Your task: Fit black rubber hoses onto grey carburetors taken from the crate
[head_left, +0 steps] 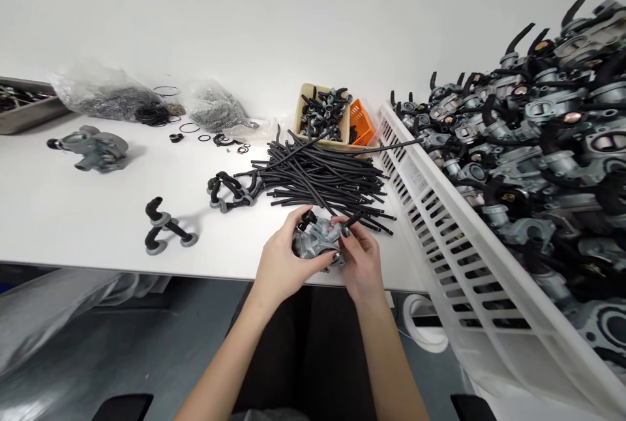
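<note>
Lower centre, left hand [284,255] clasps the casting [313,242], right hand [364,259] pinches at its hose [354,219]; likely hefty, rigid, best held by its sides.

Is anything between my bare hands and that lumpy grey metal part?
Nothing visible: your left hand holds the lumpy grey metal part directly, and your right hand is at its short black hose. Thin black tubes lie piled beyond.

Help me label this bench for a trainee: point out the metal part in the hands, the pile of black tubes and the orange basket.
Metal part [317,238]: head view, on its grey body.
Pile of black tubes [327,176]: head view, middle of the heap.
Orange basket [360,124]: head view, on its wall.
</note>
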### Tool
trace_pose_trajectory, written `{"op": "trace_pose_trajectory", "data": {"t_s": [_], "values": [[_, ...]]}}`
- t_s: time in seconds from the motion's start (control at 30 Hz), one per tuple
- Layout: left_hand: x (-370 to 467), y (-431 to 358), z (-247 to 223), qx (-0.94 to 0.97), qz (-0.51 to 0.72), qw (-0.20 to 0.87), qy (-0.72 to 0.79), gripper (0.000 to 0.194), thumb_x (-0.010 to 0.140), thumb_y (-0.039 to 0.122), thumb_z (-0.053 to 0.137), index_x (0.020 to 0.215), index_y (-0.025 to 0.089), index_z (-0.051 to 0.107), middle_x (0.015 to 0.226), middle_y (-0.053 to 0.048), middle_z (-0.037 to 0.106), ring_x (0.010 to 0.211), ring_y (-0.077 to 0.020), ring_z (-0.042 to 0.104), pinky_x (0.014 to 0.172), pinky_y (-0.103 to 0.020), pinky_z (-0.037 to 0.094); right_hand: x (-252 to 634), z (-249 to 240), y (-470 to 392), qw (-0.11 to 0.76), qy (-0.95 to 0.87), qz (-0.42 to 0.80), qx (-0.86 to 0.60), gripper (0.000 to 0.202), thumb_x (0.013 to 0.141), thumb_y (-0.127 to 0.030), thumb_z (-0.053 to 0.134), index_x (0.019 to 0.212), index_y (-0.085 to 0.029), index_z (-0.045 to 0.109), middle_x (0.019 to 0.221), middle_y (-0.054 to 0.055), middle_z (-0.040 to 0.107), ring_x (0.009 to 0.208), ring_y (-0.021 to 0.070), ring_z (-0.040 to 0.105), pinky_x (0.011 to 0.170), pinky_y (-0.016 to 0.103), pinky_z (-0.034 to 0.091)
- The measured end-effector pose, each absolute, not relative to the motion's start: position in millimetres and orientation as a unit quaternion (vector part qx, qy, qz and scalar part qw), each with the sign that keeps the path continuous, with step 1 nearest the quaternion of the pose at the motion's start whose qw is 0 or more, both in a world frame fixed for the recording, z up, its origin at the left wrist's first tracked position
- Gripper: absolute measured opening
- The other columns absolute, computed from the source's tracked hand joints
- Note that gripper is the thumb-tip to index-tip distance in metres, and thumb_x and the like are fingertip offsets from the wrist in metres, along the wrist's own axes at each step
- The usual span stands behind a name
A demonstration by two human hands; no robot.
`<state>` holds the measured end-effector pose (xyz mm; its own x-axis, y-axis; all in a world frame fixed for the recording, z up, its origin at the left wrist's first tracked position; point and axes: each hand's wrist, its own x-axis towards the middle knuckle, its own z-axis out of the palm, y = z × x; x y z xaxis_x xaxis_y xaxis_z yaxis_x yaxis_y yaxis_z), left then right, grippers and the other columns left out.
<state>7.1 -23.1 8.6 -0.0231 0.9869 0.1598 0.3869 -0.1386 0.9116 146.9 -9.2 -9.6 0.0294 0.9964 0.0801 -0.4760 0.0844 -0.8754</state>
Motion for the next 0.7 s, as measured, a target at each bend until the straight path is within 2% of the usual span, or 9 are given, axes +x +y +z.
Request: {"op": "trace_pose_trajectory", "data": {"t_s": [0.7], "values": [[6.2,-23.3,8.5,0.618,0.441,0.328,0.561,0.069,0.066,0.029,0.075,0.130,0.033,0.048,0.121,0.000,0.064,0.109,-0.0229,0.060,0.092,-0.034,0.047,147.1,-8.0,-9.8,0.628,-0.378,0.585,-0.348,0.021,0.074,-0.035,0.075,0.091,-0.023,0.075,0.085,0.002,0.069,0.080,0.0174,0.060,0.078,0.030,0.047]]}}
